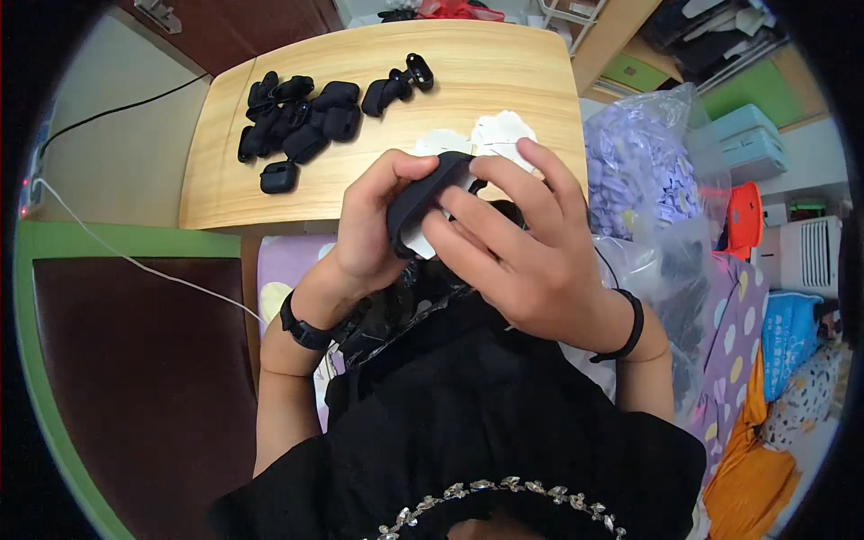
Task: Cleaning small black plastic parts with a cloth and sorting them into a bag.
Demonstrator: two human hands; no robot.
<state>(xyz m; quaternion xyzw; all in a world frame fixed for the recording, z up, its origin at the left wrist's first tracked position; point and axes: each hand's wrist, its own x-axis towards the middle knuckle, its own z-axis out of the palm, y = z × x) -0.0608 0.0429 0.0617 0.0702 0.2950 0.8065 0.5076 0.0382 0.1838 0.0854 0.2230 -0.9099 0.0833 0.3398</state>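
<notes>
My left hand [367,216] is wrapped round a black soft-looking earbud case cover [418,193], raised in front of my chest at the table's near edge. The cover's opening is turned toward my right hand [531,243], and a white piece [418,241] shows inside it. The right fingers are bent into the opening against that white piece, with the index finger at the cover's upper rim; the thumb is hidden. Behind my hands, white flat pieces [501,135] lie on the wooden table [486,58].
Several black cases [306,142] are heaped on the table's left half, with a few more [387,93] farther back. A clear bag of lilac pieces [643,166] stands right of the table. A dark chair [144,360] with a green frame is at left. A white cable [153,265] crosses it.
</notes>
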